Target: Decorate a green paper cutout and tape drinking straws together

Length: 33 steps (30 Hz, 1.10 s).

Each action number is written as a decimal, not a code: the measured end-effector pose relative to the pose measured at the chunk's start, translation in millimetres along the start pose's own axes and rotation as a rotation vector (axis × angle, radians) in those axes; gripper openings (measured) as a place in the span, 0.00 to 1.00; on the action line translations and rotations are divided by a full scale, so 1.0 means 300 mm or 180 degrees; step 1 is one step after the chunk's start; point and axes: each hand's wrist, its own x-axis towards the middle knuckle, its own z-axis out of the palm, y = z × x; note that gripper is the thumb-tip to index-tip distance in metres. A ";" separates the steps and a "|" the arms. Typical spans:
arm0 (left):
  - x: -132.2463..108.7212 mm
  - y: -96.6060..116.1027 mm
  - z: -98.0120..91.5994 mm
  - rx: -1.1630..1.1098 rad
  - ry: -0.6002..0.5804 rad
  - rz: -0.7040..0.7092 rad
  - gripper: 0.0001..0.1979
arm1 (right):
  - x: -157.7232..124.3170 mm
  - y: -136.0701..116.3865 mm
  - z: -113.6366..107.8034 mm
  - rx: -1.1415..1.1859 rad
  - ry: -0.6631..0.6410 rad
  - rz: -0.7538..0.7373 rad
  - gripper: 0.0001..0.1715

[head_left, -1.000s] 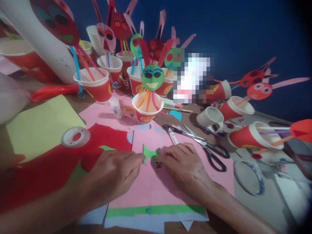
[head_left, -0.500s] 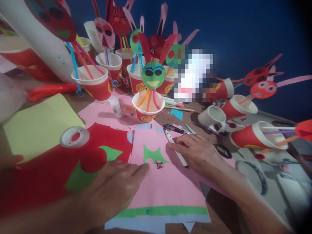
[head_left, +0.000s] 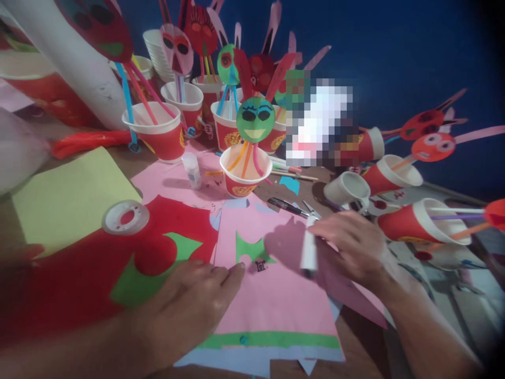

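Observation:
My right hand (head_left: 351, 245) is closed on a white marker (head_left: 309, 250) and holds it above the pink paper (head_left: 284, 302). The marker's dark lower end points down and is blurred. On the left, my left hand (head_left: 201, 295) rests on the papers with its fingers loosely bent and nothing visible in them. One of its fingertips reaches the edge of a green paper scrap (head_left: 250, 250), close to a small black drawn mark (head_left: 261, 265). Beneath that hand lie red paper (head_left: 79, 284) and cut green paper (head_left: 134, 284).
A paper cup (head_left: 244, 176) with a green-faced straw figure stands ahead, with several similar cups behind. Nearby are a glue bottle (head_left: 191, 171), a tape roll (head_left: 125, 217), a craft knife (head_left: 290, 207) and a white mug (head_left: 347, 190). Yellow paper (head_left: 74, 197) lies left.
My right hand has picked the marker up off the pink paper and moved right, turning it more upright. My left hand stays nearly in place. The view has shifted slightly.

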 end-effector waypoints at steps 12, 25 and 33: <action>0.005 -0.002 0.009 -0.0056 -0.0034 -0.0004 0.26 | 0.072 -0.257 0.052 0.3647 0.0926 0.2343 0.10; 0.001 -0.001 0.016 -0.0133 -0.0098 -0.0059 0.29 | 0.075 -0.227 0.081 0.2158 -0.0013 0.2352 0.19; 0.005 0.002 0.011 -0.0180 -0.0264 -0.0092 0.29 | 0.058 -0.206 0.111 0.0827 -0.0397 0.0289 0.22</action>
